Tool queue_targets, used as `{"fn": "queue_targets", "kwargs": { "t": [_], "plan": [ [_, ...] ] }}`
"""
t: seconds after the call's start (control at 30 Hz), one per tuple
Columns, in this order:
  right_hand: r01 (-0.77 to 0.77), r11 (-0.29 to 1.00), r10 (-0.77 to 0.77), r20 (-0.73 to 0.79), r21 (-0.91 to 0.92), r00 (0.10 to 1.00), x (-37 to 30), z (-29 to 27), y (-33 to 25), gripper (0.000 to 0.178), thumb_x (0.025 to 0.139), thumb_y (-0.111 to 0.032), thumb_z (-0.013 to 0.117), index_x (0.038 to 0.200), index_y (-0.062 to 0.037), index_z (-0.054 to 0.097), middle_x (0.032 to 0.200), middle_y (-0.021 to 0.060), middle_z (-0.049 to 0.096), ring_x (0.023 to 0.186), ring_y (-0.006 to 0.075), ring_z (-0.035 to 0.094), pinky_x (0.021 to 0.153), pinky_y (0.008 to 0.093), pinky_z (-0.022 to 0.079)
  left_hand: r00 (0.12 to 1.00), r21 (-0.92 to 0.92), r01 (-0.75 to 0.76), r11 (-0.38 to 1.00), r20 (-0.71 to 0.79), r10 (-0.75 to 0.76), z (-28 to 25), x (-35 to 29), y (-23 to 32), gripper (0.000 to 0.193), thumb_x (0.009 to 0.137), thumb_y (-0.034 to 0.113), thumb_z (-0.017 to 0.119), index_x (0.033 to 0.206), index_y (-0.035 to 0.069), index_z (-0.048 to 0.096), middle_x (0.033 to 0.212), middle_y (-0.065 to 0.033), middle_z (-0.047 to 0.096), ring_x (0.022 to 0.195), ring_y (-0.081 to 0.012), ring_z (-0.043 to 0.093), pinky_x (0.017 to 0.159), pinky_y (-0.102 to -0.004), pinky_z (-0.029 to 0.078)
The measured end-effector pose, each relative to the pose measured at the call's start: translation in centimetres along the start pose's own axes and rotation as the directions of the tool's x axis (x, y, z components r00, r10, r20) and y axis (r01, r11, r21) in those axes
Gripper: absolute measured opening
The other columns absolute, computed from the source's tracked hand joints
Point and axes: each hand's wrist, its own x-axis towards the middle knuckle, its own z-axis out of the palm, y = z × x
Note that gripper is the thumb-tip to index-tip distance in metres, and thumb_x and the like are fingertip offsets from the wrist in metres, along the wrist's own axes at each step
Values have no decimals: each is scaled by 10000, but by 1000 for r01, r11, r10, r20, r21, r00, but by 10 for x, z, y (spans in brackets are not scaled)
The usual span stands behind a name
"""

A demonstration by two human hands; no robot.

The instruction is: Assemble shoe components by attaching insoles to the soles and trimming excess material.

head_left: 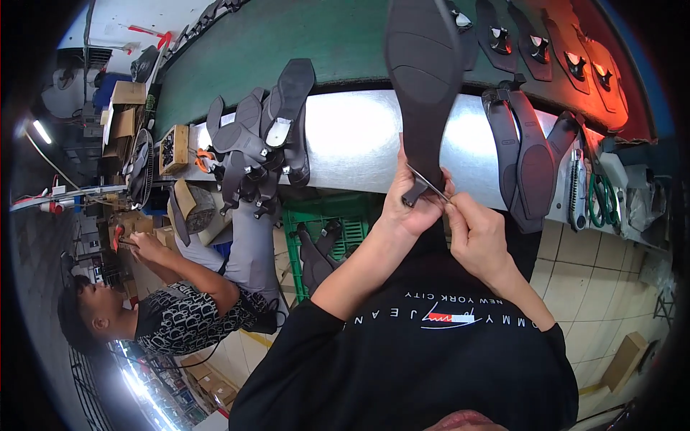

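Observation:
A dark brown shoe sole (424,79) points away from me, its heel end nearest my body. My left hand (407,212) is closed around that end from below, and a small dark heel block (414,192) shows over the palm. In a pinch, my right hand (478,233) holds the near end of a thin, narrow strip (429,182) lying slantwise across the heel end; I cannot tell what kind of tool or piece it is. Several soles with heels (528,154) lie on the metal ledge (345,136) to the right, and a pile of similar soles (248,136) lies to the left.
Beyond the ledge runs a green belt (302,43) with soles under reddish light at far right. A box cutter (577,188) and green-handled scissors (602,197) lie right. A green crate (345,233) stands below the ledge. A co-worker (187,309) sits left, hands raised.

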Motion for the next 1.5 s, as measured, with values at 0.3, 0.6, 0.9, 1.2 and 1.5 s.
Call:
{"fn": "queue_targets", "kwargs": {
  "t": [0.3,0.6,0.9,1.2,1.5],
  "plan": [
    [96,991,-115,229,94,967,-9,15,-14,56,825,-58,591,853,-37,547,710,146,582,625,343,591,525,402,453,1000,-93,-15,996,6,16,-16,11,17,282,939,347,504,820,105,586,707,-44,571,684,-214,550,652,-343,474],
    [-29,998,40,-174,62,984,22,-44,25,126,874,3,513,944,18,618,710,70,545,581,137,500,550,274,392,568,462,-691,555,-127,813,8,-54,175,312,875,335,614,1093,114,584,1008,-55,626,861,-185,612,707,-351,488],
    [-127,948,58,-235,-290,970,46,-95,66,321,818,24,557,1135,10,603,867,142,547,749,273,576,679,354,454,-55,838,166,-521,535,843,-10,-96,270,306,837,280,661,1066,80,688,1191,-243,559,1158,-356,514,977,-402,383],
    [-228,918,130,-298,-324,946,47,-101,93,390,789,1,594,1172,-71,603,842,126,530,764,300,565,692,401,450,590,792,-174,-585,559,582,67,194,188,670,806,454,652,1322,61,486,1309,-188,525,1201,-345,505,985,-395,409],
    [-222,906,103,-320,-361,942,45,-108,88,375,800,-75,632,1173,-61,598,925,145,498,852,326,509,769,422,424,261,643,-304,-703,766,588,66,260,134,219,779,142,707,981,71,661,1023,-148,570,893,-296,602,769,-361,498]
  ]
}}
